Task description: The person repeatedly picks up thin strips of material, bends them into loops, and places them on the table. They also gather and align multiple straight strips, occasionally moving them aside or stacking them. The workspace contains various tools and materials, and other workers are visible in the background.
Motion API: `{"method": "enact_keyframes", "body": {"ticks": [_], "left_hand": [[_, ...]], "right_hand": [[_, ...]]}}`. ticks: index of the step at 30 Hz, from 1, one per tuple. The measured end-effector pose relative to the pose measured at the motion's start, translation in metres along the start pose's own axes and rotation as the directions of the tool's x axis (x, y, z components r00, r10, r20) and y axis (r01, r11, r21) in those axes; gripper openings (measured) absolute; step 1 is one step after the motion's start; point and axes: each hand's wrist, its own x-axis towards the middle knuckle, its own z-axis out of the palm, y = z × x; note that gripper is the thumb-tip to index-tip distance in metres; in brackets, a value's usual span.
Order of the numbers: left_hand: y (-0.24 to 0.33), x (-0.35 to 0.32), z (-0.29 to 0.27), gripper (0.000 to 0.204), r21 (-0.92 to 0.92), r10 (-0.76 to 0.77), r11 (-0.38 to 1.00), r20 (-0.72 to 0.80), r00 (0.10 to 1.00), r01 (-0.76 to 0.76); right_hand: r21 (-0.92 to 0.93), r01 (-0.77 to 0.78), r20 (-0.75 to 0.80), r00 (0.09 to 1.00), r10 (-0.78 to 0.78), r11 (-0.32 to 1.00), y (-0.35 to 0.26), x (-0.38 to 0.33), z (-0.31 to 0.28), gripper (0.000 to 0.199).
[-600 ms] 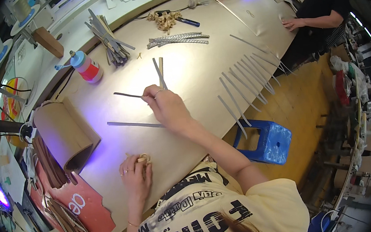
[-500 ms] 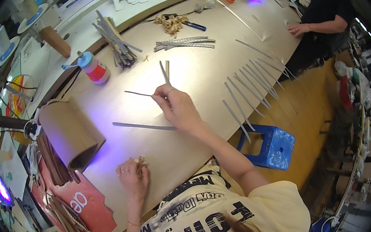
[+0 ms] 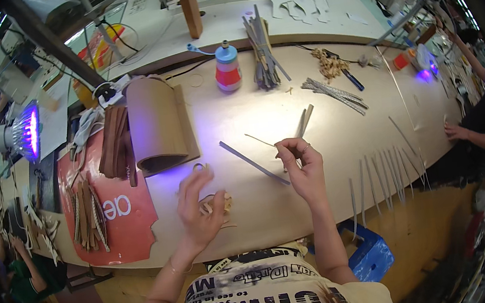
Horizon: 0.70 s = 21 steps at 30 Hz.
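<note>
My right hand (image 3: 304,171) is closed in a pinch on a thin dark strip (image 3: 259,140), which sticks out to the left of the fingertips. Just beyond that hand are a few short grey and tan strips (image 3: 305,121); whether the hand touches them is unclear. A longer grey strip (image 3: 251,161) lies on the table between my hands. My left hand (image 3: 201,208) has its fingers spread, slightly blurred, over a small heap of curled tan scraps (image 3: 225,204) near the table's front edge.
Left stand a rolled brown sheet (image 3: 154,126), brown strip bundles (image 3: 114,143) and a lit purple lamp (image 3: 25,131). Behind are a red-and-blue bottle (image 3: 227,68) and a strip bundle (image 3: 264,58). Several grey strips (image 3: 379,177) overhang the right edge above a blue stool (image 3: 372,257). A co-worker's hand (image 3: 455,131) rests far right.
The view has swung, shifting the scene. My left hand has risen and spread its fingers, with the tan scraps now below it. My right hand still pinches the thin strip.
</note>
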Motion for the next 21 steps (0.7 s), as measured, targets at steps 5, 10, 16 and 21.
{"method": "enact_keyframes", "body": {"ticks": [5, 10, 16, 21], "left_hand": [[0.004, 0.051, 0.042, 0.028, -0.522, -0.344, 0.73, 0.278, 0.897, 0.441], [0.001, 0.062, 0.049, 0.015, -0.55, -0.354, 0.68, 0.332, 0.874, 0.484], [-0.016, 0.083, 0.006, 0.016, -0.528, -0.434, 0.798, -0.171, 0.885, 0.289], [0.0, 0.068, 0.02, 0.024, -0.139, 0.01, 0.989, -0.231, 0.973, -0.043]], "right_hand": [[-0.021, -0.008, 0.165, 0.986, 0.012, 1.0, -0.001, 0.003, 0.001, 0.016], [-0.095, -0.016, 0.177, 0.984, 0.033, 0.995, 0.008, 0.005, 0.0, 0.018], [-0.498, 0.092, 0.138, 0.99, -0.026, 0.862, 0.018, 0.007, -0.022, 0.02], [-0.329, 0.188, -0.03, 0.977, -0.209, 0.925, -0.01, 0.005, -0.008, 0.015]]}}
